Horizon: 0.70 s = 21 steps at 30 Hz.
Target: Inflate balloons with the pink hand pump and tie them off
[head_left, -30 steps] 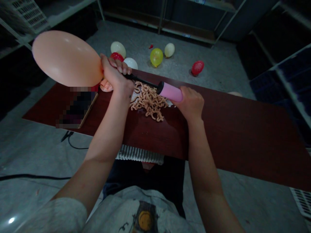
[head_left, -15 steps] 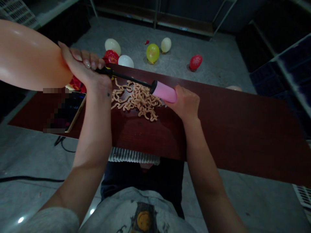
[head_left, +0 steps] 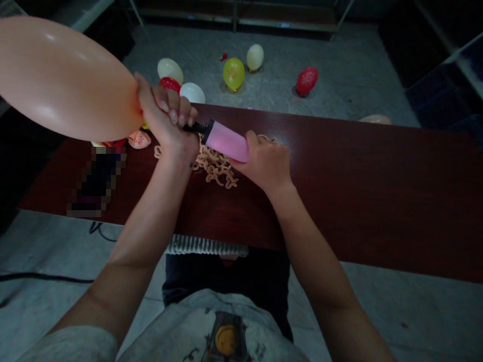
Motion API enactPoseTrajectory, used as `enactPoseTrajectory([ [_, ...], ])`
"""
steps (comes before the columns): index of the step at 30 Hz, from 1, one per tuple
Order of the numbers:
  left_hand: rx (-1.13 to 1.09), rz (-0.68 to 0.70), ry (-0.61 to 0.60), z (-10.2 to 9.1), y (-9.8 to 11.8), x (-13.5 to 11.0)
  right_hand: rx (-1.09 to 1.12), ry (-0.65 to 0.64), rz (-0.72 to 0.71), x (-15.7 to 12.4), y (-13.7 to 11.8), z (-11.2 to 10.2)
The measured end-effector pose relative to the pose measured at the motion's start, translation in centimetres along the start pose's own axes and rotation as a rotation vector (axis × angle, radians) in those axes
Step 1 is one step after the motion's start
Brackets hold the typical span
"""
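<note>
A large inflated peach balloon (head_left: 71,80) fills the upper left, its neck end at my left hand (head_left: 168,108). The fingers of that hand are wrapped round the neck and the black end of a balloon pump (head_left: 228,141). My right hand (head_left: 266,158) grips the pump's pink barrel, to the right of my left hand. Little of the black rod shows between barrel and left hand. Under the pump, a pile of thin, curly peach-coloured balloons (head_left: 217,166) lies on the dark red table (head_left: 362,201), partly covered by my hands.
A blurred-out phone-like object (head_left: 98,181) lies on the table's left, with a crumpled pale orange piece (head_left: 139,139) near it. Beyond, on the floor, are a yellow balloon (head_left: 234,74), a red balloon (head_left: 307,80) and several others. Shelving (head_left: 283,17) stands at the back.
The pump's black rod has slid into the pink barrel, and my two hands have come closer together. The balloon and my left hand have shifted right in view.
</note>
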<state>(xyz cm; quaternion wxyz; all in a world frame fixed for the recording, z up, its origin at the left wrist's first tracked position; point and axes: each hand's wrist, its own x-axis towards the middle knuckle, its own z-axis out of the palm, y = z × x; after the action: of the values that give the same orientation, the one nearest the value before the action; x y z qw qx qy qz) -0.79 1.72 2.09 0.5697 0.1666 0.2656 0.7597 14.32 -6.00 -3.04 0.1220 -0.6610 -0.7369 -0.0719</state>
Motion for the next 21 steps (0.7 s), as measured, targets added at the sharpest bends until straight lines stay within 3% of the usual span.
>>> enactPoseTrajectory([
  [15,-0.073,-0.013,-0.029,-1.2,0.2,1.9,0.003,0.209,-0.015,0.7,0.5,1.4],
  [21,-0.142,0.03,-0.015,-2.7,1.3,3.9,-0.047,0.21,-0.041,0.8,1.7,1.4],
])
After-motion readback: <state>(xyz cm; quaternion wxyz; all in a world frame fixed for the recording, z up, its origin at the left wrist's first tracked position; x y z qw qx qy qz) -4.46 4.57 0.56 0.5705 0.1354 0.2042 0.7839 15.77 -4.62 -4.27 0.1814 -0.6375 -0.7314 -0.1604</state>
